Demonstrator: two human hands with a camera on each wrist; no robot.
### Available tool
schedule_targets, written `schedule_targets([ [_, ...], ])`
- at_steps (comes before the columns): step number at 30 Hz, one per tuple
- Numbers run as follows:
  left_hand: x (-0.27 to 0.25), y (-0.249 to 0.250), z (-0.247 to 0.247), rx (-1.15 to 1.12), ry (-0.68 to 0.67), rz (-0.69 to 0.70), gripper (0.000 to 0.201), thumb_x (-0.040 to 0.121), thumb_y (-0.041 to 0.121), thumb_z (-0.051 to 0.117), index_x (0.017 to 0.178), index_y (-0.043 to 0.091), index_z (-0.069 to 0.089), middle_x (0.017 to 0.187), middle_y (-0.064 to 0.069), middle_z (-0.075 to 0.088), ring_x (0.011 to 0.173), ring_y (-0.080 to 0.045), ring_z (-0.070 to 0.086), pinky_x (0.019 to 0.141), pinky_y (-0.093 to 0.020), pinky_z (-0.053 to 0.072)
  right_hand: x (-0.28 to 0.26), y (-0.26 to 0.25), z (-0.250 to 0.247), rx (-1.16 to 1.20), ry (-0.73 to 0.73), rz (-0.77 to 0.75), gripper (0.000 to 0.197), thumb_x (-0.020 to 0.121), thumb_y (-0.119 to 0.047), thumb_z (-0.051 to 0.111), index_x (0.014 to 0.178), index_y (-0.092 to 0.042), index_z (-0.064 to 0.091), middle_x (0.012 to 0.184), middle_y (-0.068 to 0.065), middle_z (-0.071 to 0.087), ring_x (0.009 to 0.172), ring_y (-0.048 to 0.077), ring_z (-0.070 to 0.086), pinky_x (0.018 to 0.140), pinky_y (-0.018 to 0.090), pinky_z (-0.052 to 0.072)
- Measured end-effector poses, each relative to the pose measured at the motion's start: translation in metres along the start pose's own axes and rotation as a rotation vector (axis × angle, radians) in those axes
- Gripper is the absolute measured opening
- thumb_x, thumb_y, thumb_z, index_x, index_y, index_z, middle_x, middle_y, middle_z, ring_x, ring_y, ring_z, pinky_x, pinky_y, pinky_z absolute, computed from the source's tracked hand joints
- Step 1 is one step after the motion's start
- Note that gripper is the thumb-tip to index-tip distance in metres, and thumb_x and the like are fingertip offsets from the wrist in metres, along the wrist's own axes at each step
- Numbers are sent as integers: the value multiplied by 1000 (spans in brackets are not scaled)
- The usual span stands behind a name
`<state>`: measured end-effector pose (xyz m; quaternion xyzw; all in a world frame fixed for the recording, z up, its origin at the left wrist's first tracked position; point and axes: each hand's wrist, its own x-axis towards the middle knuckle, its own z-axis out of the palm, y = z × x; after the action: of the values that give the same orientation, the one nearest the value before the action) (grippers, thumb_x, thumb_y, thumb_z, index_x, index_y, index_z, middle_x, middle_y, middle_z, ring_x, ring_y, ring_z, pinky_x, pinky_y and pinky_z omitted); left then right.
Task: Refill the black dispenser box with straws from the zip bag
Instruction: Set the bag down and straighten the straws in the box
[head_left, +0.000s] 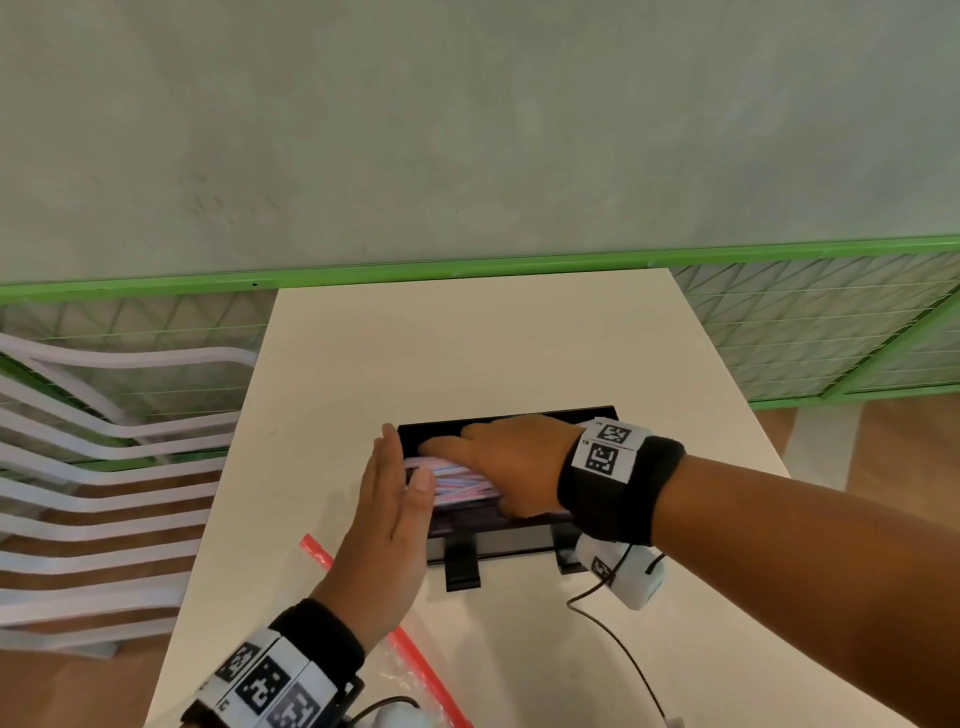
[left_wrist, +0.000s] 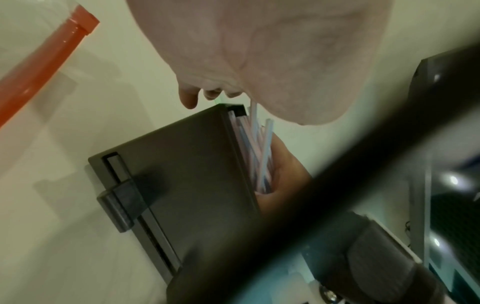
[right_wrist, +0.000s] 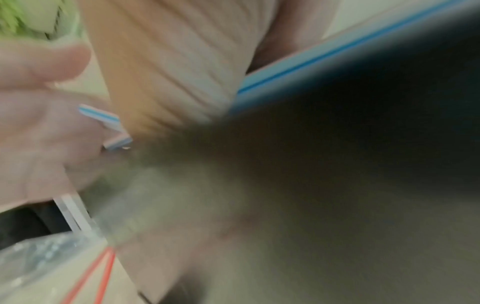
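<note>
The black dispenser box (head_left: 498, 540) stands open-topped on the white table (head_left: 467, 353). My right hand (head_left: 504, 462) lies palm down over the box and grips a bundle of pink, blue and white striped straws (head_left: 457, 480) held lengthwise in its opening. My left hand (head_left: 395, 499) is flat and upright at the box's left end, its palm against the straw ends. In the left wrist view the straws (left_wrist: 257, 148) stick out past the box (left_wrist: 187, 164) toward my left palm (left_wrist: 272, 61). The clear zip bag (head_left: 415, 670) with a red strip lies under my left wrist.
A white slatted chair (head_left: 104, 467) stands left of the table. A green-framed mesh fence (head_left: 805, 322) runs behind it below a grey wall. A thin black cable (head_left: 623, 649) trails over the table's near right part. Bare tabletop lies beyond the box.
</note>
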<state>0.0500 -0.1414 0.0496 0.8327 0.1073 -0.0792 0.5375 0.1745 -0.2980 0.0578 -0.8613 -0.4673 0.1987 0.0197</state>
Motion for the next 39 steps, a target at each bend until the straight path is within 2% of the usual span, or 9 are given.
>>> schedule_targets([
  [4,-1,7,-6,-52,24,-5,72,89,68,17,153,47,-7,164,20,2,141,13,11,109,-15,10,-3,-3,-19,-21,-36,31,99,81,-15,71,157,-34,11,122,9,53,85,27,60,62,32,44],
  [7,0,9,-2,-32,-5,-8,67,96,61,19,155,43,-7,164,20,1,130,28,5,107,-14,9,1,-6,-15,-57,-51,11,107,77,-15,76,158,-34,8,121,9,53,86,27,62,60,33,51],
  [10,2,1,2,58,-52,-31,68,99,54,22,156,37,-11,167,15,-6,150,2,1,117,-21,7,-2,-1,-3,-10,25,-13,93,82,-23,75,156,-30,19,120,9,55,89,26,62,67,34,53],
  [17,5,-14,1,245,-54,19,67,105,35,34,154,41,-12,168,8,-10,154,-12,0,121,-28,14,-21,15,18,4,61,-49,65,90,-28,69,149,-27,42,131,7,56,111,27,59,90,41,53],
  [21,6,-16,-1,753,68,331,50,103,32,33,153,30,31,167,-9,14,155,-28,6,123,-39,18,-25,15,12,78,83,-113,47,98,-22,59,144,-24,52,146,7,53,128,26,55,102,43,49],
  [25,5,-9,-5,1012,5,492,44,97,36,32,116,25,71,123,1,70,129,-21,55,119,-37,22,-39,23,12,-8,126,73,62,90,-50,62,145,-28,45,124,1,62,108,22,61,87,37,53],
  [30,12,21,-8,1080,-64,485,52,99,42,17,96,30,67,85,8,71,84,-16,65,96,-39,43,-42,28,15,-9,29,161,50,85,-40,70,131,-25,57,114,5,60,103,27,61,83,35,50],
  [35,37,33,-25,957,-42,489,24,95,25,53,113,19,68,103,-1,65,97,-23,59,83,-41,54,-55,30,10,33,151,196,46,90,-40,66,133,-26,58,120,2,60,108,23,58,85,34,49],
  [39,55,39,-14,1184,-393,354,36,92,42,57,120,19,60,112,-5,59,106,-26,54,86,-39,50,-57,30,13,6,54,263,38,91,-29,63,128,-24,62,114,4,60,104,27,61,82,36,50],
])
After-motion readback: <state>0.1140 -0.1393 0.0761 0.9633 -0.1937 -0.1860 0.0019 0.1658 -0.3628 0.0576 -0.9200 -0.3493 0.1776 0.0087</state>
